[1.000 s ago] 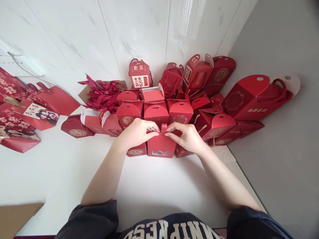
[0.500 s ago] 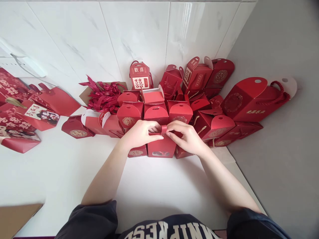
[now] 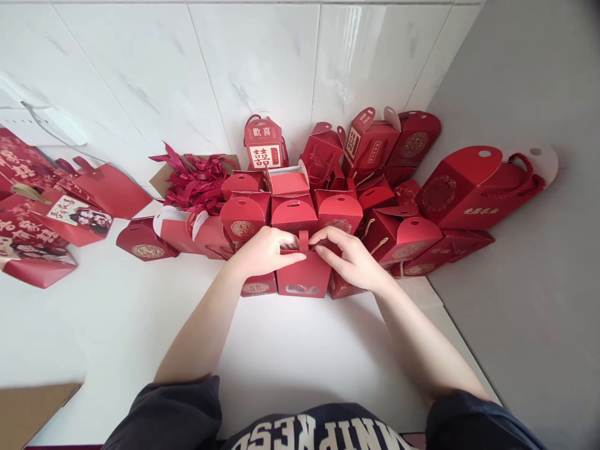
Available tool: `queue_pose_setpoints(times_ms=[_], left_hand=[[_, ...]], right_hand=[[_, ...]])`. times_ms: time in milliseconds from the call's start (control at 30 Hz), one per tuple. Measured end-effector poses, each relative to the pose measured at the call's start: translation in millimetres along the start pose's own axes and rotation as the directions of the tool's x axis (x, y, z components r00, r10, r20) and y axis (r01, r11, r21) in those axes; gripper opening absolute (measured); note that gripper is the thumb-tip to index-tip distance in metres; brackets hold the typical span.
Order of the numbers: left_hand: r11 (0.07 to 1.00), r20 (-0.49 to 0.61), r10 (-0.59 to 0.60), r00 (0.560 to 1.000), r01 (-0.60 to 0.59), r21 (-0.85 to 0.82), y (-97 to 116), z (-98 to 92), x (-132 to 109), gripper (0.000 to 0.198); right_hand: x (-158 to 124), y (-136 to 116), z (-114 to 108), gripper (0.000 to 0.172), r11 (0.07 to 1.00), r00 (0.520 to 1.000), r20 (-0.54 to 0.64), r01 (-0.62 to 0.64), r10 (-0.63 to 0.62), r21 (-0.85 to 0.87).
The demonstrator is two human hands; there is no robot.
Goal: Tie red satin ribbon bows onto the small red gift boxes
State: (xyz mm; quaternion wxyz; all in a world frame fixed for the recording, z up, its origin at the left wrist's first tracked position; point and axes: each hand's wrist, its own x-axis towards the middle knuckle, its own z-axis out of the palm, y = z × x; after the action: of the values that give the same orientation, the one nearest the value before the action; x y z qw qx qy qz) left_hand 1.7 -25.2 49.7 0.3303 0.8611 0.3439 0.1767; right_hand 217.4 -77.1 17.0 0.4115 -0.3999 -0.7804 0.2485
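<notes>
A red gift box (image 3: pixel 304 274) with a small window low on its front stands upright before me. A narrow red strap (image 3: pixel 304 240) rises from its top between my hands. My left hand (image 3: pixel 268 253) grips the top edge at the left, thumb on the front and fingers behind. At the right of the strap, my right hand (image 3: pixel 347 257) is closed at the same top edge, with thumb and forefinger tips close to the strap. Part of the box's top is hidden by my fingers.
Several red gift boxes (image 3: pixel 244 217) crowd behind and beside the hands. A carton of dark red ribbons (image 3: pixel 194 181) stands at the back left. Red gift bags (image 3: pixel 117 187) are at far left, a large red box (image 3: pixel 462 190) at right by the grey wall (image 3: pixel 525 281). Brown cardboard (image 3: pixel 32 409) lies at front left.
The right fingers have let go of the strap and moved slightly right to the box's top edge. The strap now stands upright. The left hand has hardly moved.
</notes>
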Motion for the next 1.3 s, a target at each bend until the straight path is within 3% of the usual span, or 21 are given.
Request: queue_pose_setpoints(times_ms=[200, 533, 633, 800, 1100, 1233, 1300], left_hand=[[0.998, -0.014, -0.028, 1.0, 0.027, -0.055, -1, -2.4, -2, 0.019], [1.0, -0.047, -0.007, 0.999, 0.008, 0.015, -3, 2.2, 2, 0.018], [1.0, -0.056, -0.002, 0.998, 0.004, 0.03, -3, 2.5, 2, 0.018], [0.999, -0.046, 0.017, 0.999, -0.014, 0.053, -1, 2.7, 1, 0.02], [0.992, 0.065, 0.101, 0.993, -0.106, 0.073, -12, 2.6, 7, 0.025], [0.989, 0.12, 0.08, 0.99, -0.094, 0.119, -14, -3.5, 4, 0.025], [0.986, 0.183, 0.119, 0.976, -0.138, 0.091, -12, -6.4, 2, 0.019]], right_hand=[[-3, 1, -2, 0.012, 0.998, 0.999, -0.048, 0.003, -0.006, -0.057], [-3, 1, -4, 0.01, 0.997, 0.999, -0.034, -0.04, 0.037, -0.064], [-2, 1, -1, 0.005, 0.996, 0.996, -0.049, -0.076, 0.073, -0.052], [0, 6, 10, 0.012, 0.99, 0.996, -0.02, -0.091, 0.09, -0.106], [1, 6, 14, 0.013, 0.992, 0.997, 0.051, -0.055, 0.061, -0.117], [-2, -8, 3, 0.018, 0.98, 0.985, 0.097, -0.124, 0.14, -0.155], [-6, -17, -7, 0.02, 0.981, 0.971, 0.174, -0.143, 0.165, -0.133]])
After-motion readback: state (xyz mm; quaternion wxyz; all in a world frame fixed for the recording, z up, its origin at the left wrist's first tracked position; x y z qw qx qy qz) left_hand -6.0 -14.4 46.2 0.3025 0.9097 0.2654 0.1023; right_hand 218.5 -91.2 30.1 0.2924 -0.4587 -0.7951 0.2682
